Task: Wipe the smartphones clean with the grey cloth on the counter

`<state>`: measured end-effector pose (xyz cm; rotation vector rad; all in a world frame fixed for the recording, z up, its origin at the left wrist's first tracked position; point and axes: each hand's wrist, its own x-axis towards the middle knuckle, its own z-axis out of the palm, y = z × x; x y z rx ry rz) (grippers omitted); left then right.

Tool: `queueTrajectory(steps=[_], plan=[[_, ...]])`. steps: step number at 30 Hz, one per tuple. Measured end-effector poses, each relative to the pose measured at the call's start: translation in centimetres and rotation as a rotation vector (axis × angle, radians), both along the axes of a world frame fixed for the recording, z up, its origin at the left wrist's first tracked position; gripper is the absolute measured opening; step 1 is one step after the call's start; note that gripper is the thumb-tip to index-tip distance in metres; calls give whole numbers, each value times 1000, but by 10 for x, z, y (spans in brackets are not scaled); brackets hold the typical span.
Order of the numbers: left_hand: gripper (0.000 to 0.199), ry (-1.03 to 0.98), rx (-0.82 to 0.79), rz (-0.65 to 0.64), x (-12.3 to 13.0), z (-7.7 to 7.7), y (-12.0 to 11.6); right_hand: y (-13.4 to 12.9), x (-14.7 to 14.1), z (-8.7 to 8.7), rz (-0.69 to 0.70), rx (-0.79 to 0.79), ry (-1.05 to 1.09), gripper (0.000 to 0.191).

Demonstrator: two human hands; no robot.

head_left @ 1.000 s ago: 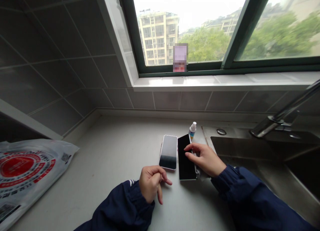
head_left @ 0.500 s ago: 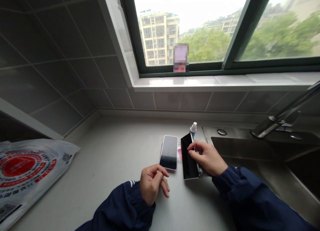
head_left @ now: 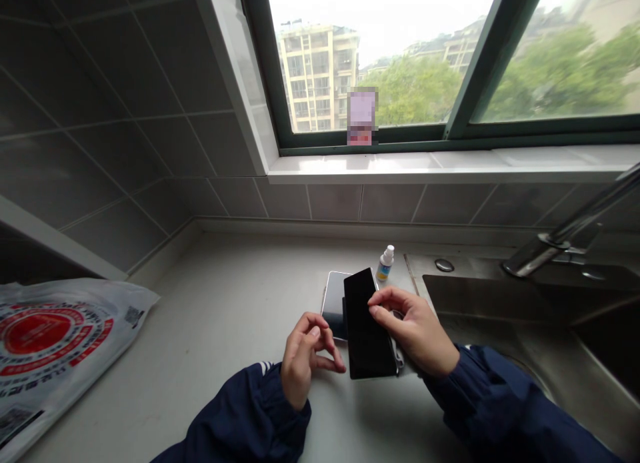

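My right hand (head_left: 413,323) grips a black-screened phone (head_left: 367,336) by its right edge, thumb on the front, holding it tilted above the counter. My left hand (head_left: 311,359) is just left of the phone's lower corner, fingers loosely curled and apart, with nothing in them. A second phone (head_left: 334,303), pale-edged with a grey screen, lies on the counter, partly hidden behind the held one. Beyond them stands a small white bottle (head_left: 385,264) with a blue and yellow label. Something grey (head_left: 399,355) shows at the held phone's right edge; its kind is unclear.
A steel sink (head_left: 505,316) with a chrome faucet (head_left: 545,246) is on the right. At the left lies a white plastic bag (head_left: 115,309) with red print. The pale counter (head_left: 240,296) runs back to a tiled wall below a window sill (head_left: 425,166).
My right hand has shifted the held phone left and nearer, covering part of the lying phone and uncovering the bottle. My left hand has lifted slightly and its fingers have spread.
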<state>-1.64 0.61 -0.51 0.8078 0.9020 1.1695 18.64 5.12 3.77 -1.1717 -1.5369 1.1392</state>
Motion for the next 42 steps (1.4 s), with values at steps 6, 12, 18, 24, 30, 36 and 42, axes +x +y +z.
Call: queueTrajectory(steps=[6,12,18,24,30,36,42], plan=[[33,-314,-172,-141,2,-8,-1,-19,-20,-11,19,19,92,17],[31,-501,-230,-71,9,6,-7,-38,-39,-25,73,68,63,10],[54,-634,-311,-201,4,11,-3,-37,-39,-32,-2,117,-12,12],[48,-683,-320,-259,3,10,-3,-34,-37,-31,-40,146,-66,29],[57,-658,-261,-431,-1,8,-2,-15,-22,-24,-200,0,163,30],[78,-572,-231,-590,-5,-1,0,5,-12,-39,-335,-58,231,34],[75,-528,-233,-511,-2,10,0,3,-17,-42,-365,-69,271,39]])
